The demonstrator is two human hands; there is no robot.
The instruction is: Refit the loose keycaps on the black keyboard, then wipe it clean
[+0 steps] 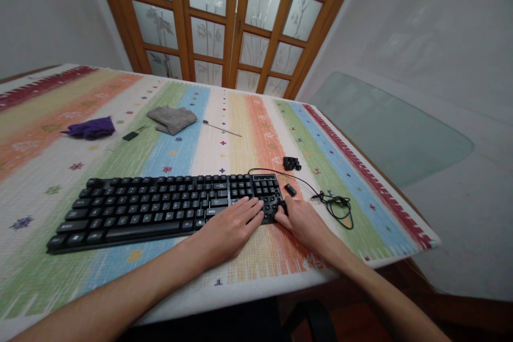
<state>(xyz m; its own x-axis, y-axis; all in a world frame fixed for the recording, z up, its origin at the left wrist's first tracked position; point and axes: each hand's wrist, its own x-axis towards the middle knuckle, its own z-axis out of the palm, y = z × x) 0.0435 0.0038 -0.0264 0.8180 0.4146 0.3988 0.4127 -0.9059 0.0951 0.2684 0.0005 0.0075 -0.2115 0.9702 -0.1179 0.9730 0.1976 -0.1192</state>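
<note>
Black keyboard, lying across the striped table, is pressed at its right end by both open, empty hands, left and right, where the cable could be snagged and loose keycaps scattered.

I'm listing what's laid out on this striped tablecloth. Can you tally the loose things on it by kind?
Keyboard: 1
Cloths, grey and purple: 2
Thin rod: 1
Small black pieces, by the purple cloth and by the cable: 2
Heap of black keycaps: 1
Total: 7
</note>
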